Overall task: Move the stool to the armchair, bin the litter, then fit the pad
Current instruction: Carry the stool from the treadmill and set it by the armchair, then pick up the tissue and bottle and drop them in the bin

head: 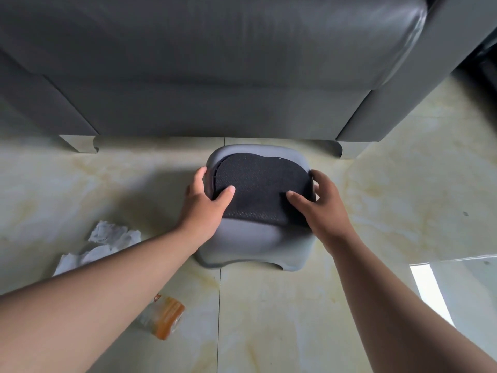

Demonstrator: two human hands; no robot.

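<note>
A low grey plastic stool point(242, 244) stands on the tiled floor just in front of the grey leather armchair point(204, 76). A black textured pad point(259, 184) lies on the stool's top, slightly askew, with a gap along its left edge. My left hand point(205, 200) grips the stool's left side, thumb on the pad. My right hand point(320, 203) grips the right side, thumb also on the pad. Crumpled white tissue point(107, 238) lies on the floor to the left. An orange-and-clear plastic wrapper point(164, 316) lies near me, partly behind my left forearm.
The armchair's two short metal feet point(80, 144) point(349, 149) rest on the pale marbled tiles. A dark object point(484, 63) stands at the far right beside the armchair. A pale glossy surface point(462, 289) shows at the right edge. No bin is in view.
</note>
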